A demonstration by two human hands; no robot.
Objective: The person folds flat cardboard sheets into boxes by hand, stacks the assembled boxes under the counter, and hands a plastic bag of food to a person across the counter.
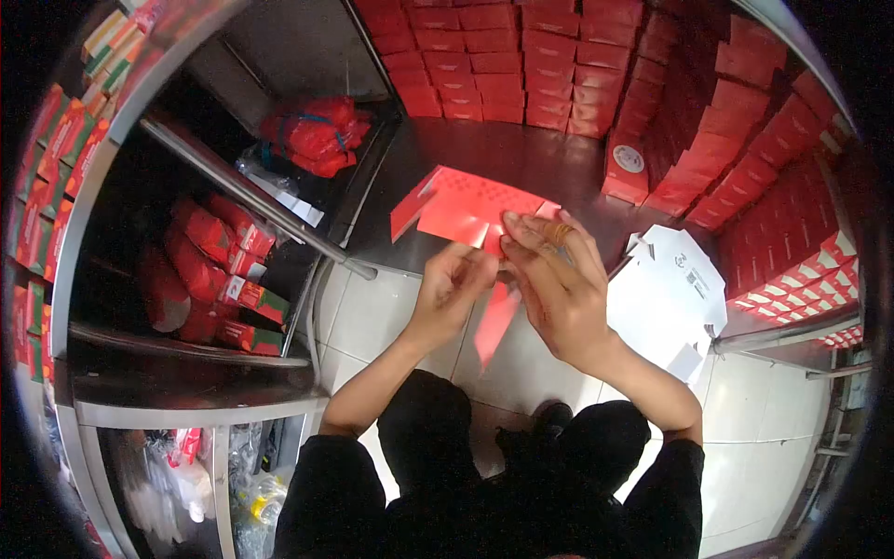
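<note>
A partly folded red cardboard piece [466, 207] is held up in front of me, with one flap bent down at its left end and a narrow flap hanging below my hands. My left hand [453, 289] pinches its lower edge, thumb and fingers pressed together. At its right part, my right hand [557, 279] grips the card with curled fingers; a ring shows on one finger. Both hands are close together, nearly touching. Some fingertips are hidden behind the card.
Stacked red boxes [549, 70] line the back and right. White flat cardboard [666, 289] lies to the right. On the left, a shelf holds red packages [209, 242] behind a metal rail [242, 191]. A single red box [626, 170] stands on the dark surface [410, 154].
</note>
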